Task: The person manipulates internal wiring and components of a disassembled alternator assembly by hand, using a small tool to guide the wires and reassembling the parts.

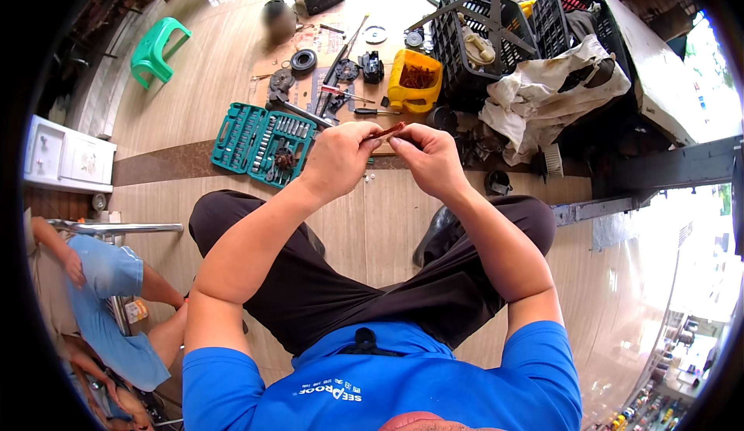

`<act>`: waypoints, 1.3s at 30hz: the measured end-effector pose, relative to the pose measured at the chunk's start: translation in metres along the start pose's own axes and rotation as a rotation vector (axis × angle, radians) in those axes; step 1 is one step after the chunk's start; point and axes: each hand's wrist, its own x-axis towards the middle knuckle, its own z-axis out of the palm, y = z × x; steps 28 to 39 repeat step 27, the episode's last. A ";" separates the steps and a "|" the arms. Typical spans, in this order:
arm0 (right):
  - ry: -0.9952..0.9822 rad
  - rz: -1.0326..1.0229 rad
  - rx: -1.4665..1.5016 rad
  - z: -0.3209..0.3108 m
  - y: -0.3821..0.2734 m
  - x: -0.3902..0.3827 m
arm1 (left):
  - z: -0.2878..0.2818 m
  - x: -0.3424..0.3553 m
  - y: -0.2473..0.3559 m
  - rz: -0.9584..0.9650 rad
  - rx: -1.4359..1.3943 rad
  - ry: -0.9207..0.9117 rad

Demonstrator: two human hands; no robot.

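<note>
Between my two hands is a short reddish-brown strand, like a bundle of copper wire (pixel 390 131). My left hand (pixel 341 156) pinches one end; my right hand (pixel 428 152) grips the other end between thumb and fingers. Just beyond them lies a cut-open yellow jug (pixel 415 82) with similar brown wire pieces inside. To the left, a green socket set case (pixel 262 143) lies open, with a dark coil-like part resting on its sockets. A screwdriver with a dark handle (pixel 376 112) lies on the floor past my hands.
Loose machine parts lie on cardboard (pixel 314 86) ahead. Black crates (pixel 484 39) and a stained white cloth (pixel 554 94) stand at right. A green stool (pixel 159 49) is far left. Another person in light blue shorts (pixel 108 264) sits at left.
</note>
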 end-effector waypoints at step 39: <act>0.022 0.092 0.155 0.005 0.002 0.003 | 0.000 -0.001 0.002 -0.101 -0.097 -0.086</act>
